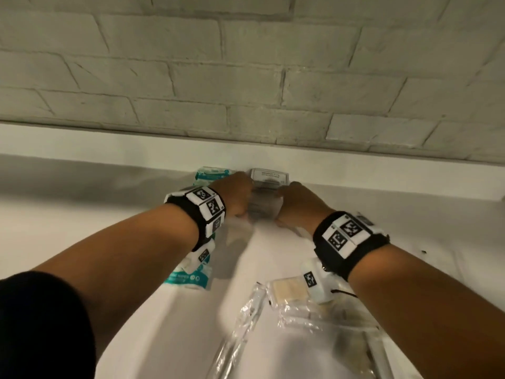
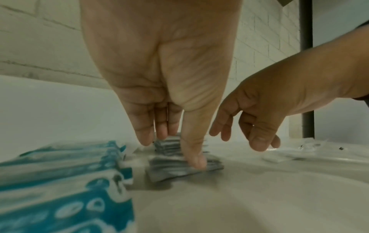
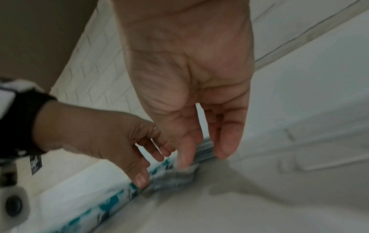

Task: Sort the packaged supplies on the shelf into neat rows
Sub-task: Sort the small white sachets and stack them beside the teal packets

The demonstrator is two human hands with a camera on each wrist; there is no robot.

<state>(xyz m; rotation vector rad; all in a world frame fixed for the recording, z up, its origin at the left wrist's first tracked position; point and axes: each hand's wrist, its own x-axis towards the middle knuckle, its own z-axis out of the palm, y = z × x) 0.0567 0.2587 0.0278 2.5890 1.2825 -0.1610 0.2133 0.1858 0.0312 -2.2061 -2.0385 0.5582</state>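
A row of grey sachets (image 1: pixel 269 176) lies against the back of the white shelf (image 1: pixel 123 220), blurred between my two hands. My left hand (image 1: pixel 237 198) stands at their left side, fingers straight and pointing down. Its thumb presses on the front sachets (image 2: pixel 173 167). My right hand (image 1: pixel 297 203) flanks them on the right, and its straight fingers touch the sachet edges (image 3: pixel 179 175). Neither hand curls round anything. Teal-and-white wipes packets (image 1: pixel 188 277) run in a line under my left wrist, right beside the sachets (image 2: pixel 60 181).
Clear plastic-wrapped items lie near the front right: a long narrow wrapper (image 1: pixel 240 321) and a packet with beige contents (image 1: pixel 289 291) under my right forearm. A painted brick wall (image 1: pixel 246 77) rises behind the shelf's raised back lip (image 1: pixel 109 143). A dark upright pole (image 2: pixel 307 78) stands at the right.
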